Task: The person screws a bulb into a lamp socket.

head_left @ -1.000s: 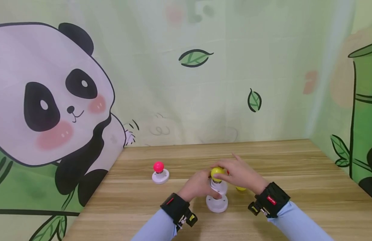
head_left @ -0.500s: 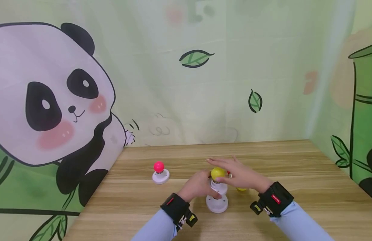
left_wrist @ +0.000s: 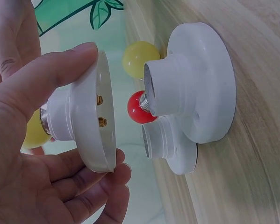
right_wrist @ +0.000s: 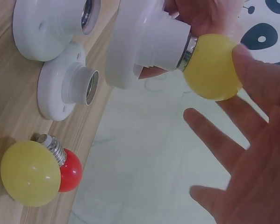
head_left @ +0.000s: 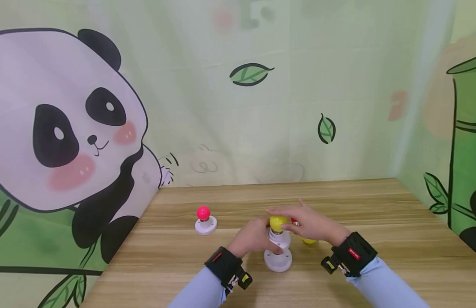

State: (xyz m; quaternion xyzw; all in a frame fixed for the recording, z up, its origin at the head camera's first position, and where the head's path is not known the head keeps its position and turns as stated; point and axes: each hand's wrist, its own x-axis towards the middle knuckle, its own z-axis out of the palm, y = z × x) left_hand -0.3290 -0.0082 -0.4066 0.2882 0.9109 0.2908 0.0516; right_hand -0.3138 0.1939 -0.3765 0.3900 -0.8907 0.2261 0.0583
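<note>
Above the lower base (head_left: pixel 278 262) on the worktop (head_left: pixel 165 265), the left grip (head_left: pixel 254 235) pinches a raised socket (left_wrist: pixel 80 112) by its rim and the right grip (head_left: pixel 309 222) pinches the yellow bulb (head_left: pixel 277 223) standing in it, probably best turned in short twists, kept in line.

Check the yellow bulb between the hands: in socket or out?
In, at least partly: the yellow bulb sits in the white socket the left hand holds. Metal shows between; cannot tell if tight.

The head view's lower-centre bulb (head_left: pixel 277 223) is yellow, its socket (head_left: pixel 284 241) white. The table (head_left: pixel 165 256) is wood-grained tan; a blurred backdrop mark (head_left: pixel 223 19), top centre, looks pinkish.
</note>
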